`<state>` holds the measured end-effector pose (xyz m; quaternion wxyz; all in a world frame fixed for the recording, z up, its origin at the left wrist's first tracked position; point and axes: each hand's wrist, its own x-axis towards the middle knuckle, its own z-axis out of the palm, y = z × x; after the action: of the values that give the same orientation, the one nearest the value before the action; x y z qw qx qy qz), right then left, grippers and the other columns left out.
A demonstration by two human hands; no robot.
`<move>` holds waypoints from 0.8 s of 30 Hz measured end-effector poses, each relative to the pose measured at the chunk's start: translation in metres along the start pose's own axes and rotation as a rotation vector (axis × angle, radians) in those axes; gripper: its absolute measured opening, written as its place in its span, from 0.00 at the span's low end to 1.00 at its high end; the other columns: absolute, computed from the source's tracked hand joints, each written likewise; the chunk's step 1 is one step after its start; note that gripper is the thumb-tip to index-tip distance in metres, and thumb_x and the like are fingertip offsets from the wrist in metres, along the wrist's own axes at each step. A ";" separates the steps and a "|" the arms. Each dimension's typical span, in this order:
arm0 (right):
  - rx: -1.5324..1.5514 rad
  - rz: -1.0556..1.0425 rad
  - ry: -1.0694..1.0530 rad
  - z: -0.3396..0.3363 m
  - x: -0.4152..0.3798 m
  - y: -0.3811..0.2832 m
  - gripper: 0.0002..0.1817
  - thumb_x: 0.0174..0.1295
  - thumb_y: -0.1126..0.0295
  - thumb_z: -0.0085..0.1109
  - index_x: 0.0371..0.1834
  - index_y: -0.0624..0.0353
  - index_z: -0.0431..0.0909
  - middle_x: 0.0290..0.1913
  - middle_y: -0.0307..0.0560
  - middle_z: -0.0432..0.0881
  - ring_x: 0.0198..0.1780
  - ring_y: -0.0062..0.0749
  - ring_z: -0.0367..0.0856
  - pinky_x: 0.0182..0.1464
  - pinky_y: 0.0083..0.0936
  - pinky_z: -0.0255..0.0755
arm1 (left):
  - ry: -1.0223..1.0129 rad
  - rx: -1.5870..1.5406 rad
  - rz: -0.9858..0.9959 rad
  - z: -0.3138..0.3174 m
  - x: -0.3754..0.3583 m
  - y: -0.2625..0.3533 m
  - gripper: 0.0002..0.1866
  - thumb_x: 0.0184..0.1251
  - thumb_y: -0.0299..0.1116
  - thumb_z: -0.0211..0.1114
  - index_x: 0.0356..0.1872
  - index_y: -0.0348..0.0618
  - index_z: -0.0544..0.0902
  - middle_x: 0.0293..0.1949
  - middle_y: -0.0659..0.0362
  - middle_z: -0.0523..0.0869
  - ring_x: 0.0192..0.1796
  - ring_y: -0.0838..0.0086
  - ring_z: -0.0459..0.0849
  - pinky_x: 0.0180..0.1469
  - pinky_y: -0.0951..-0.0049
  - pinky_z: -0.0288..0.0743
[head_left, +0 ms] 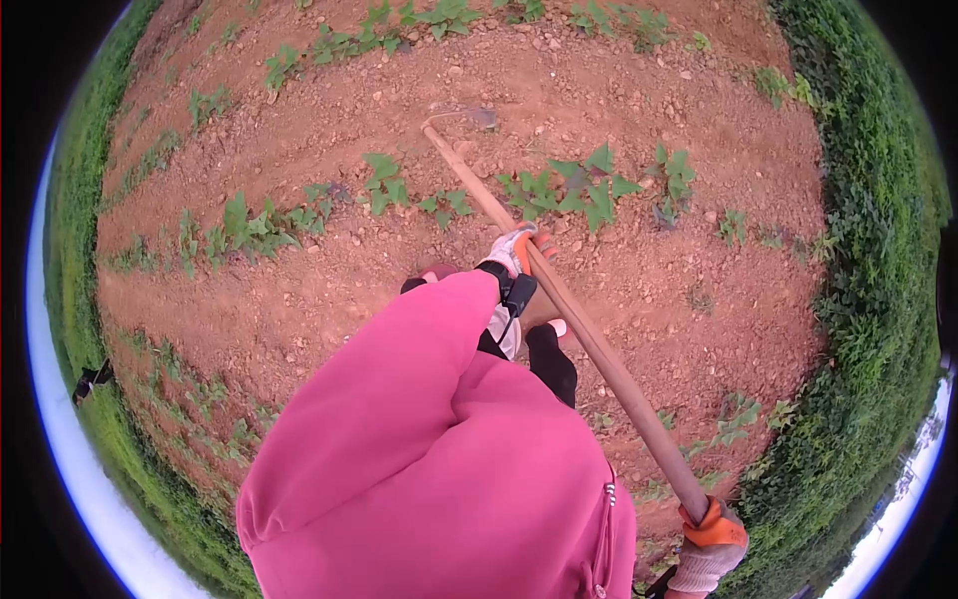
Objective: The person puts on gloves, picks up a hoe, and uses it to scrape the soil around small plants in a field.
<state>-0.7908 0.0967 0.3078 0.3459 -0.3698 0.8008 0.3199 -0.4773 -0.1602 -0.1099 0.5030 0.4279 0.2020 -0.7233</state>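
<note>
A long wooden-handled hoe point(599, 349) runs diagonally from the lower right to the upper middle. Its metal blade point(483, 118) rests at the soil between two rows of plants. My left hand point(519, 250), in a white and orange glove, is closed around the middle of the handle. Near the handle's rear end, my right hand point(715, 544) grips it, in a similar glove. Leafy green plants point(589, 190) grow just right of the handle, beyond my left hand.
Reddish, stony soil point(329, 290) carries further plant rows, one point(249, 228) to the left and another point(379, 35) farther ahead. Dense green growth point(868, 250) borders the right side. My feet, one shoe point(557, 326) showing, are below my left hand.
</note>
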 end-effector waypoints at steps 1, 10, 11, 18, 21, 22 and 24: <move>-0.111 -0.117 0.161 -0.004 -0.001 0.013 0.28 0.32 0.53 0.65 0.41 0.49 0.74 0.30 0.47 0.79 0.32 0.44 0.78 0.36 0.34 0.71 | 0.007 0.077 -0.093 -0.001 -0.005 -0.007 0.15 0.62 0.29 0.47 0.50 0.53 0.63 0.42 0.51 0.76 0.38 0.54 0.79 0.38 0.53 0.78; 0.013 -0.232 0.273 -0.015 0.002 0.140 0.28 0.27 0.58 0.68 0.38 0.55 0.75 0.26 0.51 0.79 0.29 0.46 0.78 0.34 0.33 0.71 | 0.199 0.144 -0.155 0.029 -0.093 -0.059 0.15 0.62 0.32 0.47 0.48 0.64 0.64 0.41 0.56 0.78 0.40 0.54 0.79 0.38 0.56 0.78; -0.033 -0.240 0.303 -0.019 0.003 0.151 0.28 0.25 0.58 0.68 0.36 0.55 0.76 0.26 0.51 0.79 0.29 0.45 0.78 0.35 0.33 0.71 | 0.243 0.147 -0.133 0.040 -0.113 -0.065 0.14 0.61 0.32 0.48 0.47 0.63 0.66 0.41 0.56 0.78 0.42 0.53 0.78 0.40 0.55 0.76; 0.009 -0.044 0.214 -0.022 0.012 0.190 0.25 0.19 0.58 0.67 0.30 0.52 0.80 0.26 0.45 0.80 0.29 0.41 0.78 0.35 0.28 0.71 | 0.360 0.036 -0.336 0.012 -0.138 -0.092 0.11 0.57 0.38 0.55 0.42 0.59 0.70 0.40 0.58 0.79 0.47 0.53 0.76 0.47 0.45 0.68; -0.092 -0.141 0.367 -0.020 0.021 0.146 0.23 0.26 0.58 0.67 0.32 0.51 0.80 0.27 0.46 0.80 0.32 0.37 0.79 0.37 0.28 0.72 | 0.397 0.109 -0.447 0.003 -0.119 -0.067 0.10 0.56 0.38 0.55 0.39 0.52 0.71 0.40 0.61 0.79 0.47 0.52 0.76 0.48 0.51 0.69; -0.134 -0.251 0.505 -0.013 0.030 0.133 0.23 0.23 0.58 0.67 0.30 0.48 0.79 0.26 0.44 0.80 0.30 0.39 0.78 0.34 0.29 0.71 | 0.400 0.082 -0.370 -0.003 -0.103 -0.054 0.11 0.55 0.37 0.56 0.39 0.51 0.71 0.39 0.61 0.79 0.47 0.52 0.75 0.49 0.54 0.70; -0.126 -0.266 0.561 -0.005 0.050 0.082 0.22 0.25 0.58 0.68 0.31 0.46 0.79 0.27 0.43 0.80 0.30 0.37 0.78 0.33 0.30 0.70 | 0.355 0.150 -0.206 0.031 -0.106 -0.020 0.12 0.54 0.36 0.56 0.39 0.48 0.70 0.37 0.60 0.79 0.46 0.51 0.75 0.50 0.59 0.71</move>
<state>-0.8831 0.1171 0.2916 0.1265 -0.5658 0.7882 0.2065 -0.4949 -0.1155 -0.0084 0.3496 0.5617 0.2757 -0.6973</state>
